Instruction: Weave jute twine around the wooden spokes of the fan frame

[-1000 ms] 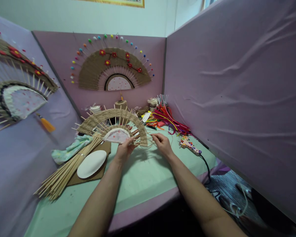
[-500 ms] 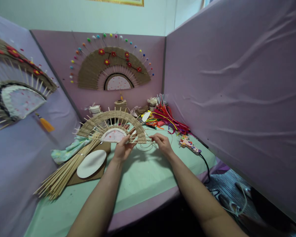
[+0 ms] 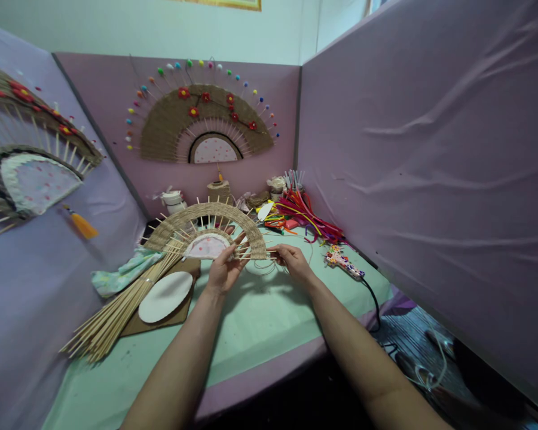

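Note:
A half-round fan of sticks woven with twine (image 3: 251, 233) is held over the table, its white spotted centre panel facing me. My left hand (image 3: 224, 273) is closed around the fan's lower sticks, right of that panel, with the thumb in front and fingers behind. At the fan's right end, my right hand (image 3: 293, 261) pinches the thin twine (image 3: 262, 270) by the stick tips. Loose loops of this twine hang below and lie on the green cloth. The exact grip of the right fingertips is too small to make out.
Left on the table are a bundle of thin sticks (image 3: 116, 307), a white oval card (image 3: 165, 297) and a patterned cloth (image 3: 123, 275). A glue gun (image 3: 344, 263) with a black cord lies right, near red pipe cleaners (image 3: 311, 218). A finished fan (image 3: 161, 131) hangs behind.
My right hand has moved slightly left, closer to the fan's right end, with the twine. The left hand keeps its hold, and the fan has barely shifted.

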The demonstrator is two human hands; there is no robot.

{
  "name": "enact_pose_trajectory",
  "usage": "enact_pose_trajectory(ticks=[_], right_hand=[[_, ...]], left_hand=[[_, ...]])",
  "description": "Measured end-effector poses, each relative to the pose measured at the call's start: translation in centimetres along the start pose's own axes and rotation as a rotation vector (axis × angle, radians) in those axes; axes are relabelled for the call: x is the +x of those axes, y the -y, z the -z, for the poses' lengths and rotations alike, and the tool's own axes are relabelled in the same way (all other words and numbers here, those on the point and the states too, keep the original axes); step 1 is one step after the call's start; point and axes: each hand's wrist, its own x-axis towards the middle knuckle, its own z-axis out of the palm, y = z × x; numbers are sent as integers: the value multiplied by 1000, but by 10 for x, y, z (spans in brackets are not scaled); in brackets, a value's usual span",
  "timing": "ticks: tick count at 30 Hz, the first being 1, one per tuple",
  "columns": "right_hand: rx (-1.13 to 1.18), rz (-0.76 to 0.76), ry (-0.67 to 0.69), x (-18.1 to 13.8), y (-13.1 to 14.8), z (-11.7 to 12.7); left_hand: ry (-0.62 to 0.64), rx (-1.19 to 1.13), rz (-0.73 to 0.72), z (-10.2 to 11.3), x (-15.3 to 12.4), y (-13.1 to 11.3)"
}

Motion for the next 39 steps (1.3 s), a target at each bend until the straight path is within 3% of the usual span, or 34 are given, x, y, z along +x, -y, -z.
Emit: enact_pose_trajectory(ticks=[12,20,25,32,39], right_hand=[[-29,-39,-20,1,2,-3],[-461,256,-87,-3,7,-3],[-614,326,-152,-6,9,-6],[-500,292,-95,-7,5,-12],[-328,172,-56,-7,5,-13]], left_hand=[[-21,25,-114,-4,0,-2],[-62,110,-142,-1,3,-1],[-106,165,-211,3,4,2],[-118,128,-283,-10,1,1],[-128,6,-184,-6,1,-3]])
